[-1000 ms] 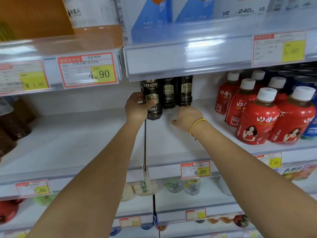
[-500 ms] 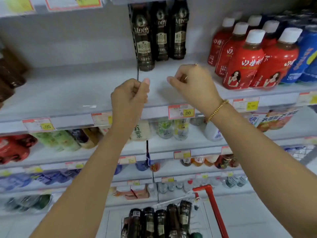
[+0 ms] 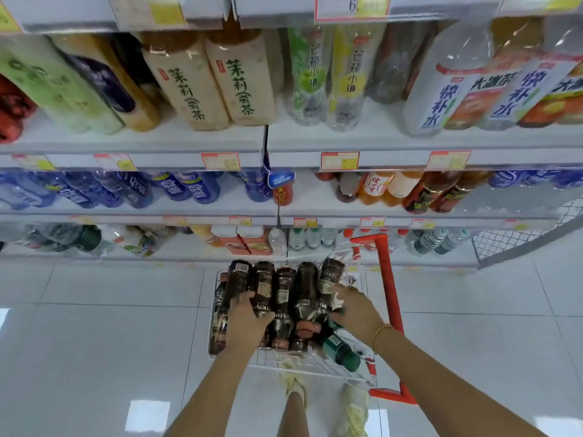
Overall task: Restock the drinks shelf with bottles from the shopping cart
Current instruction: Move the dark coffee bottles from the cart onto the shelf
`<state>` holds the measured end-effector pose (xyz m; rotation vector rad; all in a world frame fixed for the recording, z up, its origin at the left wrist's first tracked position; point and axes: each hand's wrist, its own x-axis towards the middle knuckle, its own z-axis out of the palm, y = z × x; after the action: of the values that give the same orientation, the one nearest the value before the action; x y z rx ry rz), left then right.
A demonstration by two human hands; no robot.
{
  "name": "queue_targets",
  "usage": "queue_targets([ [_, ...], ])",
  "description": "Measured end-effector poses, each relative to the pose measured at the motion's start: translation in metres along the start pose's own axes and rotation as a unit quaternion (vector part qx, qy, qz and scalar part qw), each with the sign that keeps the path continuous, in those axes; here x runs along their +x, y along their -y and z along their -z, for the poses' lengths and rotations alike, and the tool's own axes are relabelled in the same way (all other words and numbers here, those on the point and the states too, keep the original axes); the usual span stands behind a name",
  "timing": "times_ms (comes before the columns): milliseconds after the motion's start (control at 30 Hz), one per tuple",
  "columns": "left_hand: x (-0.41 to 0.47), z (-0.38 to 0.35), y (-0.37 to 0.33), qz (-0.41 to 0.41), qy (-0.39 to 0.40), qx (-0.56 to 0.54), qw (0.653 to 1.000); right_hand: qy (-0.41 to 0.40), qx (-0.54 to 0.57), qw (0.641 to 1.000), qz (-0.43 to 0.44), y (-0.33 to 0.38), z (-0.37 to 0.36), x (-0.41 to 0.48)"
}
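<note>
Several dark coffee bottles point(image 3: 285, 288) lie side by side in the white wire shopping cart point(image 3: 315, 369) below me. My left hand point(image 3: 247, 320) is down in the cart, its fingers curled over one dark bottle point(image 3: 264, 279) near the left of the row. Over at the right end, the fingers of my right hand point(image 3: 355, 307) curl round another dark bottle point(image 3: 331, 272). A green bottle point(image 3: 342, 353) lies at the cart's near right corner. The shelf holding the upright coffee bottles is out of view above.
The cart's red frame point(image 3: 389, 288) runs along its right side. Stocked shelves of tea bottles point(image 3: 217, 86), water and juice rise behind the cart. A wire rack point(image 3: 517, 234) stands at right. White tiled floor point(image 3: 94, 326) spreads to the left, and my feet point(image 3: 295, 386) are under the cart.
The view has dropped from the upper shelf to the cart. Both hands came down from the shelf edge into the cart and now rest on dark bottles.
</note>
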<state>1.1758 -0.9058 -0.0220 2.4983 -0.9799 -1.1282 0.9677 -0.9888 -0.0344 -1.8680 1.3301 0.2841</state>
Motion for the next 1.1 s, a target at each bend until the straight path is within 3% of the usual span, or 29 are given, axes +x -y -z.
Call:
queue_targets([
  [200,-0.002,-0.049,0.059,0.077,-0.03,-0.05,0.995,0.038,-0.019,0.998,0.045,-0.013,-0.086,0.02],
  [333,-0.006,-0.066,0.068,0.115,-0.063,-0.12,0.984,-0.021,-0.011,0.998,0.062,-0.01,-0.107,0.028],
  [467,0.0,-0.063,0.064,0.119,-0.088,-0.156,0.977,-0.066,-0.147,0.976,0.145,-0.011,-0.108,0.033],
  [533,0.0,-0.059,0.061,0.112,-0.091,-0.16,0.977,-0.101,-0.137,0.971,0.169,-0.012,-0.102,0.032],
  [700,-0.011,-0.027,0.027,0.063,-0.124,-0.168,0.976,-0.16,-0.034,0.982,0.093,0.001,-0.043,0.032],
  [800,-0.013,0.019,0.004,0.011,-0.151,-0.133,0.979,-0.229,0.058,0.97,0.064,0.016,0.016,0.022],
  [967,-0.035,0.101,-0.05,-0.13,-0.146,-0.035,0.98,-0.33,0.125,0.93,0.099,0.051,0.113,-0.035],
  [1100,-0.088,0.162,-0.109,-0.239,-0.217,-0.041,0.946,-0.407,0.173,0.884,0.152,0.083,0.192,-0.102],
])
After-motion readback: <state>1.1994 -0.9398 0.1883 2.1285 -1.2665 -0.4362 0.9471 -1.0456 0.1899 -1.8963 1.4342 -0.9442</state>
